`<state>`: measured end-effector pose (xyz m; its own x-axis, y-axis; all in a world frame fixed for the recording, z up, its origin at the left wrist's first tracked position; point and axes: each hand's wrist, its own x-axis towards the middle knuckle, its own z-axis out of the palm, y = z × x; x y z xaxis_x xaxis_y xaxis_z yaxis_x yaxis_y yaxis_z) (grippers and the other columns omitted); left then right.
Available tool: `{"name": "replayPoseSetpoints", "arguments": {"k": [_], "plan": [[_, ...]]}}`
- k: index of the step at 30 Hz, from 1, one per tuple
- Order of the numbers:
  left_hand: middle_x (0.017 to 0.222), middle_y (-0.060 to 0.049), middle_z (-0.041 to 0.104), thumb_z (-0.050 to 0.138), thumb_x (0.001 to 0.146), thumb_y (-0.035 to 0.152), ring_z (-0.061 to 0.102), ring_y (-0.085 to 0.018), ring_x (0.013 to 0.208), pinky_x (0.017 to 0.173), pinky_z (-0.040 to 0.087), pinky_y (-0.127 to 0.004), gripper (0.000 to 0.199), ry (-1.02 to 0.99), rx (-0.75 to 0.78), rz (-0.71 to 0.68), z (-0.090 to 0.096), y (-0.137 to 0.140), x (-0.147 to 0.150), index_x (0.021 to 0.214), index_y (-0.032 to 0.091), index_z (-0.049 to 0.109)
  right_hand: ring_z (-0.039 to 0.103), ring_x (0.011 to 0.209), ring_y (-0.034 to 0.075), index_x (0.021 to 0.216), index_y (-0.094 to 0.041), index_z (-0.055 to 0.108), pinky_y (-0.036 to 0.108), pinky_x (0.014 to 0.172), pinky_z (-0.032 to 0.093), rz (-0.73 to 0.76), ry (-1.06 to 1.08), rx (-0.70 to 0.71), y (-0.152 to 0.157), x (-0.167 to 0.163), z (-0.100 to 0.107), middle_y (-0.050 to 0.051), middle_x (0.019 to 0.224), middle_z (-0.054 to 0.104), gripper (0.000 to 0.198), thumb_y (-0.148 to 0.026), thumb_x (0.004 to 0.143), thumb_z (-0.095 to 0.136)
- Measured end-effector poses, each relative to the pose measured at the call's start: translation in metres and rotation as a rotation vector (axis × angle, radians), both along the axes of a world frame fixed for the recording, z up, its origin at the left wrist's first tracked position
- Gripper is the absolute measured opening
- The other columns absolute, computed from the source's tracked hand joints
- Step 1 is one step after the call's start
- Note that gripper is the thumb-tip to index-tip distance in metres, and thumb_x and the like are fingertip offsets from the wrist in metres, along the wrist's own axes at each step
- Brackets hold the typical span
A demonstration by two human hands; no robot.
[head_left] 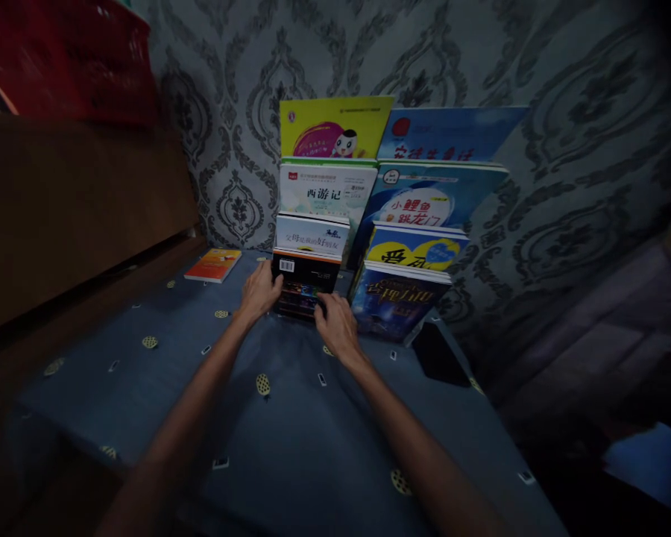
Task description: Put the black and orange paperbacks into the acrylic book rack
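Observation:
A black book (307, 270) with a barcode and a colourful picture band stands upright at the front of the left row of books. My left hand (260, 289) grips its left edge, thumb at the front. At its lower right, my right hand (336, 321) is closed around the side, fingertips at the cover. Close behind stand a pale blue book (313, 235), a white-and-green book (327, 190) and a yellow-green book (335, 123). Beside my right hand, a dark blue book (397, 302) fronts the right row.
Behind it stand a yellow-and-blue book (417, 246) and taller blue books (452, 134). An orange book (212, 265) lies flat on the patterned cloth (291, 440) at left. A black flat object (439, 352) lies at right. A red basket (67, 60) sits on a wooden cabinet (78, 216).

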<state>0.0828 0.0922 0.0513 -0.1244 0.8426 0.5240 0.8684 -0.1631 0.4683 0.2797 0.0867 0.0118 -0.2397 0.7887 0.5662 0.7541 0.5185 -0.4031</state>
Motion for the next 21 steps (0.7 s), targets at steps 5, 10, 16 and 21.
{"name": "replayPoseSetpoints", "arguments": {"k": [5, 10, 16, 21], "plan": [[0.132, -0.015, 0.057, 0.052, 0.094, 0.039, 0.055, -0.029, 0.124, 0.106, 0.046, -0.046, 0.056, 0.083, 0.081, -0.239, -0.009, -0.005, -0.026, 0.144, 0.017, 0.039, 0.061, 0.101, 0.029, 0.115, -0.014, 0.068, 0.044, 0.094, 0.051, 0.029, -0.021, 0.021, -0.002, 0.0, -0.016, 0.014, 0.105, 0.071, 0.033, -0.018, 0.091, 0.045], [0.141, -0.015, 0.052, 0.052, 0.094, 0.043, 0.048, -0.029, 0.134, 0.113, 0.04, -0.044, 0.063, 0.255, -0.072, -0.189, -0.033, -0.003, -0.067, 0.149, 0.018, 0.033, 0.062, 0.101, 0.029, 0.114, -0.015, 0.067, 0.044, 0.091, 0.053, 0.091, 0.004, 0.041, -0.007, -0.004, -0.031, 0.014, 0.107, 0.068, 0.033, -0.017, 0.092, 0.043], [0.136, -0.025, 0.053, 0.045, 0.095, 0.029, 0.049, -0.037, 0.131, 0.105, 0.042, -0.051, 0.045, 0.347, -0.401, 0.313, -0.053, 0.025, -0.113, 0.134, 0.007, 0.047, 0.059, 0.119, 0.027, 0.129, -0.018, 0.06, 0.046, 0.103, 0.051, 0.161, 0.099, 0.104, -0.015, -0.008, -0.055, 0.013, 0.126, 0.063, 0.04, -0.015, 0.093, 0.042], [0.141, -0.03, 0.049, 0.043, 0.094, 0.028, 0.044, -0.039, 0.136, 0.11, 0.035, -0.056, 0.044, 0.386, -0.49, 0.447, -0.058, 0.05, -0.141, 0.131, 0.005, 0.049, 0.059, 0.123, 0.027, 0.133, -0.019, 0.059, 0.049, 0.105, 0.052, 0.218, 0.105, 0.075, -0.018, -0.011, -0.067, 0.013, 0.129, 0.063, 0.043, -0.013, 0.094, 0.041]]}}
